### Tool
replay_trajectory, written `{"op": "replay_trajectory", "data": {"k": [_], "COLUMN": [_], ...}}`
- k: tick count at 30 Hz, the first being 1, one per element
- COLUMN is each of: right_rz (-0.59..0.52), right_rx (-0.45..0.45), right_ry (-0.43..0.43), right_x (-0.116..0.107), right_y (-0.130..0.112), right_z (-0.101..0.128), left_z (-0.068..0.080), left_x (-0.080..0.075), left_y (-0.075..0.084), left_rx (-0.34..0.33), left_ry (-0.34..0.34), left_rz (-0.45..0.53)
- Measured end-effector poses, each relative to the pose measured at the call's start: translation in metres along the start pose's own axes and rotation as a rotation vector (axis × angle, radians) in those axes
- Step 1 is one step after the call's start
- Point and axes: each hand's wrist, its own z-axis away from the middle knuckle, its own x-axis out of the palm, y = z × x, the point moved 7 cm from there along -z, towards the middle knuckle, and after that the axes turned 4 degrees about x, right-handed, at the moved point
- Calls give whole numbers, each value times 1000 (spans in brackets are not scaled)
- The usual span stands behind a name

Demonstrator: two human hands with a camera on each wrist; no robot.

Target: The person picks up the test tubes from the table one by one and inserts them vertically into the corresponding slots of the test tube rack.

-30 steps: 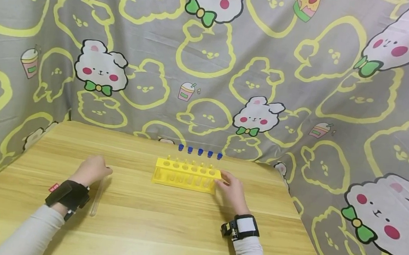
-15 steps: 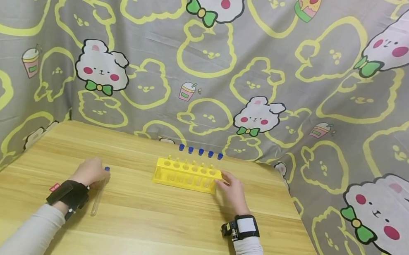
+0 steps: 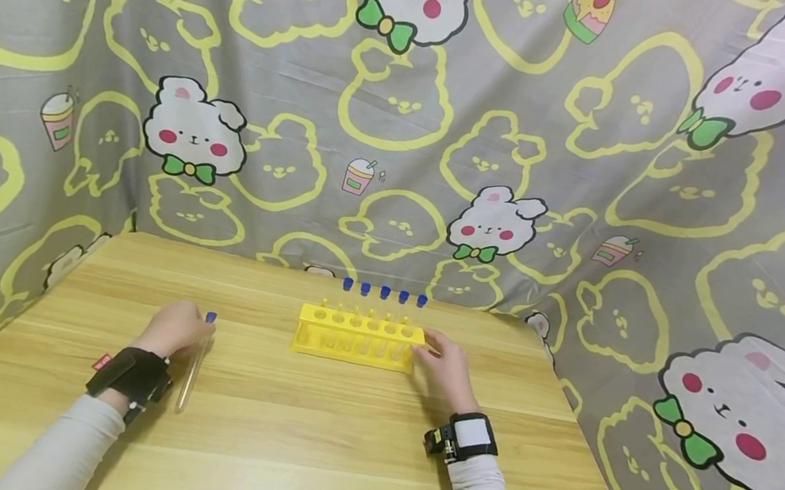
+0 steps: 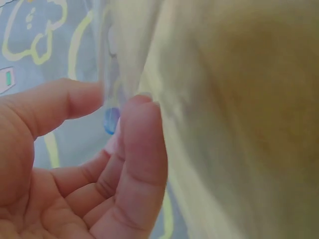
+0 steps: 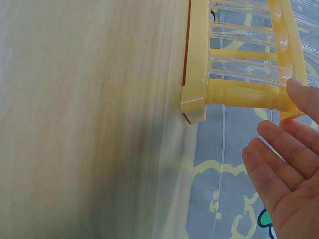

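Tube (image 3: 193, 368) lifted slightly, left hand (image 3: 171, 328) fingers pinching it (one), right hand (image 3: 443, 366) fingers relaxed, touching one rack (image 3: 357, 339)

The table (image 3: 316, 429) is pale wood-grain with a smooth, satin finish. The test tube rack (image 3: 357, 339) is glossy yellow plastic. The test tube (image 3: 192, 372) is clear and glassy, its cap (image 3: 211, 317) blue plastic. The backdrop (image 3: 406, 119) behind the rack is matt printed cloth.

Pale long sleeves; black strap on left wrist (image 3: 131, 377), black-and-white band on right wrist (image 3: 464, 436).
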Motion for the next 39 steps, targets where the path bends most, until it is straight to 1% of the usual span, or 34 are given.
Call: {"op": "replay_trajectory", "data": {"k": [6, 11, 14, 18, 23, 27, 30, 33, 39], "right_rz": [-3, -11, -11, -13, -10, -13, -15, -15, -14], "right_rx": [14, 17, 12, 14, 17, 14, 12, 14, 12], "right_ry": [-2, -4, -8, -12, -10, -6, -3, -1, -1], "right_x": [0, 0, 1, 1, 1, 1, 1, 1, 1], "right_y": [1, 1, 1, 1, 0, 0, 0, 0, 1], "right_z": [-1, -1, -1, -1, 0, 2, 3, 2, 2], "left_z": [-2, -1, -1, 0, 2, 0, -2, -4, -5], "left_x": [-11, -20, -28, -37, -42, -44, -46, -49, -50], "left_y": [13, 25, 32, 44, 61, 76, 92, 108, 140], "left_rx": [37, 76, 100, 138, 180, 209, 233, 258, 337], "left_ry": [64, 135, 200, 309, 426, 475, 504, 533, 599], "left_rz": [58, 83, 89, 118, 162, 245, 293, 328, 372]}}
